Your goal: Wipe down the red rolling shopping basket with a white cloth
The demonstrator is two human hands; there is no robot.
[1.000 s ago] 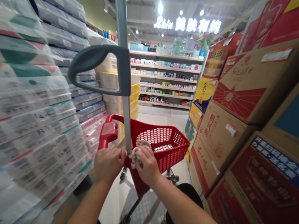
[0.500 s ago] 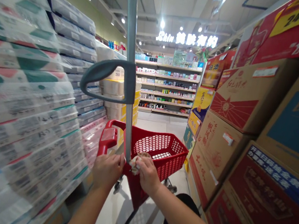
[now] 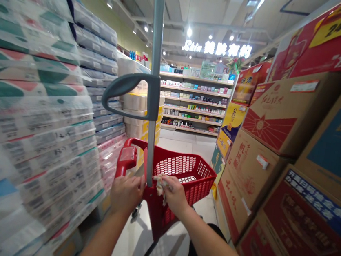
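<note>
A red shopping cart (image 3: 163,213) with a perforated basket stands before me. My left hand (image 3: 127,193) is closed round the cart's red handle, just left of the grey pole. Between the fingers of my right hand (image 3: 174,196) is a crumpled whitish cloth (image 3: 161,185), held against the basket's near rim, right of the pole. The grey pole (image 3: 157,40) rises upright from the cart's near edge and carries a grey loop-shaped grip (image 3: 131,95). Its lower end is beside both hands.
Wrapped paper packs (image 3: 35,129) are stacked high on the left. Cardboard cartons (image 3: 269,123) form a wall on the right. Ahead, shelves (image 3: 194,102) of small products stand beyond the pale floor (image 3: 184,137). My leg in black shows at the bottom.
The view has shifted slightly, so the cart and shelves sit further right. My right hand has moved slightly right of the pole with the cloth, which now hangs lower. My left hand keeps its hold.
</note>
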